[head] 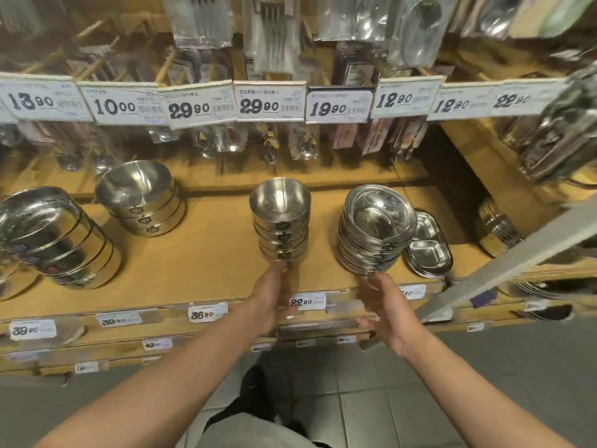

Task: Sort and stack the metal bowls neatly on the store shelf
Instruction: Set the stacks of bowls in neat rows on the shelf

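Observation:
A stack of several small metal bowls (280, 221) stands mid-shelf on the wooden store shelf (206, 260). My left hand (273, 297) reaches up to its base, fingertips touching or just under the lowest bowl; the hand is blurred. To the right sits a tilted stack of shallow metal dishes (374, 231). My right hand (387, 305) hovers just below and in front of it, fingers spread, holding nothing. Further left are a stack of three wider bowls (142, 198) and a leaning stack of large bowls (55, 237).
Divided metal trays (428, 247) lie right of the dishes. More steel ware (497, 231) sits at far right. Packaged cutlery (274, 43) hangs above a row of price tags (269, 101). Price labels line the shelf's front edge (206, 313). Tiled floor lies below.

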The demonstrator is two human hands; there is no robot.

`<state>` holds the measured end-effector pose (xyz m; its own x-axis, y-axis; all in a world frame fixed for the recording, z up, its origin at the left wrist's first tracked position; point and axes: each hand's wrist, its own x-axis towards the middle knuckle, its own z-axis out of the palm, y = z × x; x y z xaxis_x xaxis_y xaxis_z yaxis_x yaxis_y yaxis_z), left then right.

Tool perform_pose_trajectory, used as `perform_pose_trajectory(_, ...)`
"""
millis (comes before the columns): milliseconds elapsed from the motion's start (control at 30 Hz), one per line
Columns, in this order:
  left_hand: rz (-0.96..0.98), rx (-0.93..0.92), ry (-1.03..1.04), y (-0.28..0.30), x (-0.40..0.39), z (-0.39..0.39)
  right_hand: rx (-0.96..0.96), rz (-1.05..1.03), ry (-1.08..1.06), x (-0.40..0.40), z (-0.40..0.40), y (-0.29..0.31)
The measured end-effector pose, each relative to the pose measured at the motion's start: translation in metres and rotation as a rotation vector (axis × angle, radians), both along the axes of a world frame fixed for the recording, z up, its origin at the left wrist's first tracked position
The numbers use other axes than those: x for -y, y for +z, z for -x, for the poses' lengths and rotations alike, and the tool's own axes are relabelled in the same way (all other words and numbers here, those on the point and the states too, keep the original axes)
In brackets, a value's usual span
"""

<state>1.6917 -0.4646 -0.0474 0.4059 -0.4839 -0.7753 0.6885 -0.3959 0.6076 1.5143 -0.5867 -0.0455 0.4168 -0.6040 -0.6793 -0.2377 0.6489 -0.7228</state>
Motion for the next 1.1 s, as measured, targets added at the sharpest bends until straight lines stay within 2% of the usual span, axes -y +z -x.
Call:
perform_pose_trajectory(167,0.067,0.004,-0.107,0.014,0.041,0.035,-0.034,0.033,-0.165,0.045,0.025,0.012)
perform_pose_trajectory(300,0.163,0.032,-0.169,0.026,0.077,0.042,-0.014,0.09,-0.167,0.073,0.009,0.017)
perform_pose_trajectory(733,0.222,0.0,-0.067,0.029,0.135,0.014,0.057,0.062,-0.204,0.102,-0.034,0.019)
perform_pose_trajectory(933,0.168,0.034,-0.109,0.032,0.117,0.018,0.09,-0.003,-0.242,0.094,-0.025,0.018)
perform_pose_trajectory(1033,0.088,0.079,-0.151,0.023,0.076,0.024,0.065,-0.083,-0.335,0.069,-0.011,0.011)
perform_pose_trajectory(1100,0.046,0.094,-0.192,0.019,0.036,0.023,0.066,-0.123,-0.314,0.043,-0.007,0.005)
